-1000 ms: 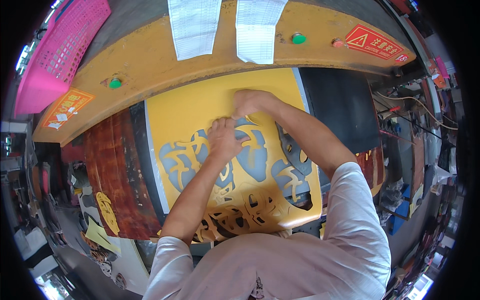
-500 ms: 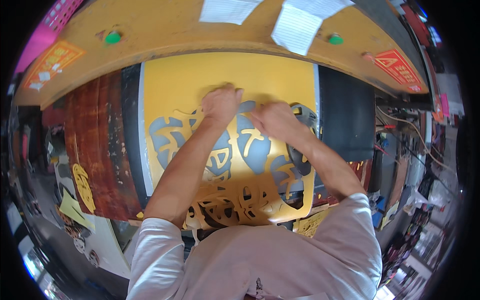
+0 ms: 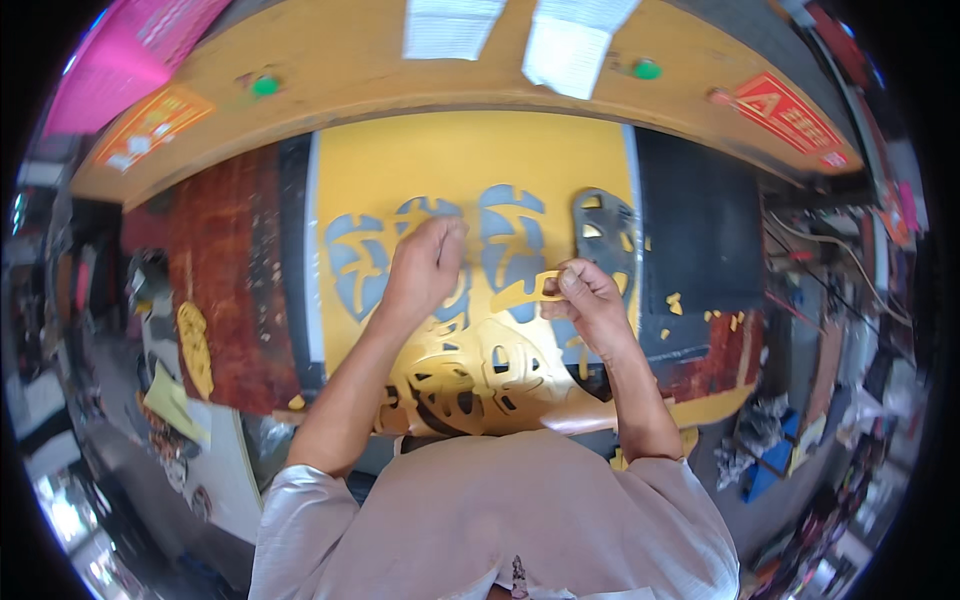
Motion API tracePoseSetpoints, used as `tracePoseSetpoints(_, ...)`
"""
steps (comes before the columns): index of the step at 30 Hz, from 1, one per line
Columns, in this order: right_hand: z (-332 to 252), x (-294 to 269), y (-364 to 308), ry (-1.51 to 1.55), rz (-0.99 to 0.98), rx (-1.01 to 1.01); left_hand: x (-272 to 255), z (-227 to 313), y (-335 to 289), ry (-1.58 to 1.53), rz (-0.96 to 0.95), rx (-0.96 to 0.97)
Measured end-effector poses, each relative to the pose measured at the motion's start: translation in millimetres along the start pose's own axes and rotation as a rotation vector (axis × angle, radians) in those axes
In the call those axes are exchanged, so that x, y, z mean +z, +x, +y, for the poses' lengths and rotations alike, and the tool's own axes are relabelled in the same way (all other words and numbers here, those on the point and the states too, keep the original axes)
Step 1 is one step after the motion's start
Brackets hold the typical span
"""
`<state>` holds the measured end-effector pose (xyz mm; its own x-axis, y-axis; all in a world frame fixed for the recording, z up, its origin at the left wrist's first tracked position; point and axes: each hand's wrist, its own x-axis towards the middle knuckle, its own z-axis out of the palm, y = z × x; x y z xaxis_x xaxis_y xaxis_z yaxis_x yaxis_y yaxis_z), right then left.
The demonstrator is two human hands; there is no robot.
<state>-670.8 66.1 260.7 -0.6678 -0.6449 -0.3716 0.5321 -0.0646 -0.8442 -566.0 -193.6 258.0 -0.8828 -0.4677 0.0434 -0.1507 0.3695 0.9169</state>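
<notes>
A glossy yellow sheet lies in front of me, with several sole-shaped cutouts showing grey beneath. My right hand pinches a small yellow cut piece with an opening in it, held above the sheet. Over the cutouts left of centre, my left hand is closed, its fingers curled out of sight; I cannot tell what is in it. A dark sole-shaped cutting die rests on the sheet's right side, beyond my right hand.
A yellow machine beam with two green buttons and hanging papers spans the far side. Black board flanks the sheet at right, with yellow scraps on it. More yellow pieces lie on the reddish-brown board at left.
My right hand has drawn back toward me and now shows a yellow cut piece. My left hand has moved slightly nearer to me. The die at right is now uncovered.
</notes>
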Motion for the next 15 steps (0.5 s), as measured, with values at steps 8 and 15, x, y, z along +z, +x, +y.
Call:
tracePoseSetpoints(8,38,34,17,-0.222,0.078,0.062,-63,-41,-99,0.661,0.114,-0.140)
tracePoseSetpoints(15,49,61,8,-0.006,0.070,0.083,-37,-59,-94,0.714,0.128,-0.095)
